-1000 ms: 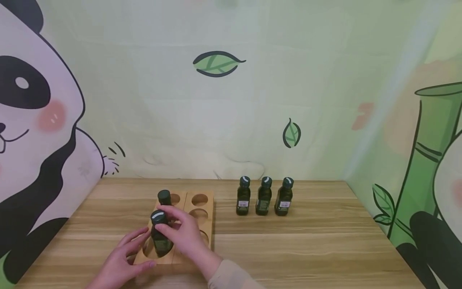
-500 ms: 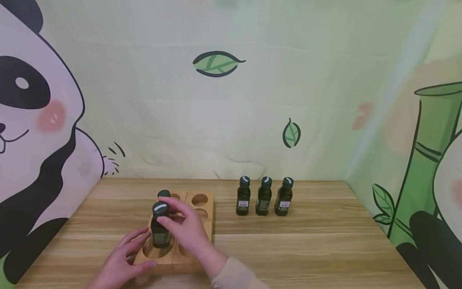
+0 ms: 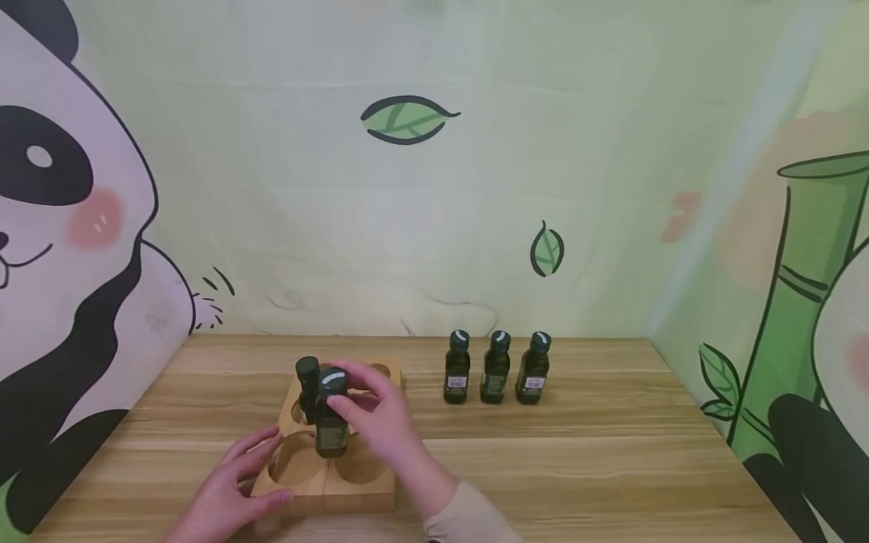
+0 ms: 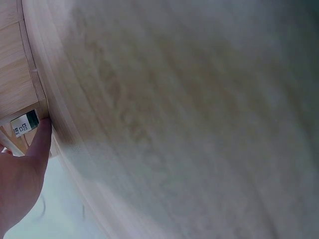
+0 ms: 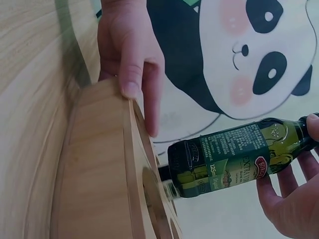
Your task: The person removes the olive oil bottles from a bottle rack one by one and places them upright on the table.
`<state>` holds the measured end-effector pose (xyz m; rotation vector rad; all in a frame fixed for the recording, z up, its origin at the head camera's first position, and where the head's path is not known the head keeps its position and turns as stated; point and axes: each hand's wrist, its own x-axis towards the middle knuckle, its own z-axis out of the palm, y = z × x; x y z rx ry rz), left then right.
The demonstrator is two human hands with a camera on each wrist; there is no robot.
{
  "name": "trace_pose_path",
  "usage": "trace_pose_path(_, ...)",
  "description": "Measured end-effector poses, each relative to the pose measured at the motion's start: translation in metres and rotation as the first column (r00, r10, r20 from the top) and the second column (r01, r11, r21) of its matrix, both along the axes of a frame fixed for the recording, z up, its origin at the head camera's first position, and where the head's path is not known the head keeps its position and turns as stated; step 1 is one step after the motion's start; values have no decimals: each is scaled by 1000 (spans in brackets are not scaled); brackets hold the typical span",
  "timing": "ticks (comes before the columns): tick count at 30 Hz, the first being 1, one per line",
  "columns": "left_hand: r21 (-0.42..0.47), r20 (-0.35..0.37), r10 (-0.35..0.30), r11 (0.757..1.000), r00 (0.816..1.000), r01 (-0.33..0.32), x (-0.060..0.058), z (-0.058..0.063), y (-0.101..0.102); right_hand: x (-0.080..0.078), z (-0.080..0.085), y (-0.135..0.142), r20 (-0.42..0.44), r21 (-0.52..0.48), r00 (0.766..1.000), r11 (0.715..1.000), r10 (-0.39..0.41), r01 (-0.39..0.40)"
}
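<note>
My right hand (image 3: 383, 415) pinches a small dark green olive oil bottle (image 3: 332, 434) by its cap and neck. The bottle is upright above the wooden bottle rack (image 3: 360, 501), between its two front holes; in the right wrist view its labelled body (image 5: 224, 159) shows, base towards the rack. My left hand (image 3: 231, 483) holds the rack's front left corner, thumb at the front and fingers along the left side. A second dark bottle (image 3: 308, 392) stands in a left hole behind the held one. Part of the rack's back is hidden by my right hand.
Three more olive oil bottles (image 3: 495, 373) stand upright in a row on the wooden table (image 3: 543, 467), to the right of the rack. A printed cloth (image 3: 271, 188) with pandas and leaves hangs behind the table.
The held bottle has come up out of the front left hole, straightened from a tilt and moved right with my right hand. My left hand has stayed on the rack.
</note>
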<state>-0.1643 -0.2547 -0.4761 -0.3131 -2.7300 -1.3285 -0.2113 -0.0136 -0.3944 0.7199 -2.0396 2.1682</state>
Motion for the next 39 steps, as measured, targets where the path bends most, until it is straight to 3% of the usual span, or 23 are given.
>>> trace_pose_path(4,-26,-44,-3,1000,999,2,0,-2,-1,-5,-1,11,14,-3,999,999,-33,33)
trace_pose_path(13,-29,-51,-3,1000,999,2,0,-2,-2,-9,-2,40,45,14,997,998,-70,69)
trace_pose_path(22,-12,-45,-8,1000,999,7,0,-1,-2,-18,-5,68,-64,37,990,991,-124,127)
trace_pose_path(39,1,-75,-19,1000,997,20,1,-2,-1,-27,-25,114,-70,107,969,964,-238,244)
